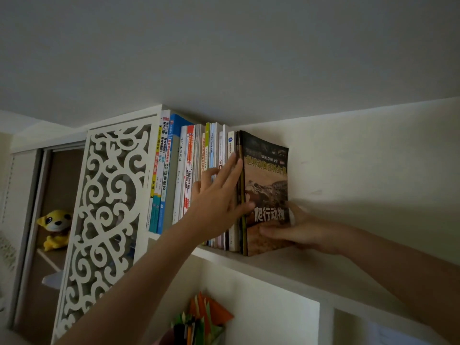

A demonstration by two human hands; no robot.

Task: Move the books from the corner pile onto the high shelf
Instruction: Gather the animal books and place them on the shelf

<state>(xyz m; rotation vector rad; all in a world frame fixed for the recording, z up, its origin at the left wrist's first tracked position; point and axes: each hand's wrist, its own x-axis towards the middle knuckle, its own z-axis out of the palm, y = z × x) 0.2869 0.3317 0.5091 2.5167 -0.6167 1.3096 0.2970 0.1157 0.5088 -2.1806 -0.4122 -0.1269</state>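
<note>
A row of upright books (189,170) stands on the high white shelf (311,267) just under the ceiling. At the row's right end stands a brown reptile book (267,180) with Chinese lettering on its cover. My left hand (219,197) lies flat with straight fingers against the spines next to that book, the thumb touching its edge. My right hand (298,230) grips the reptile book's lower right corner, thumb on the cover and fingers behind it. The corner pile is out of view.
A white fretwork panel (104,207) stands left of the books. Behind it, a cabinet shelf holds a yellow plush toy (56,227). Folded orange and green paper (204,317) sits in the compartment below. The shelf runs on bare to the right along the wall.
</note>
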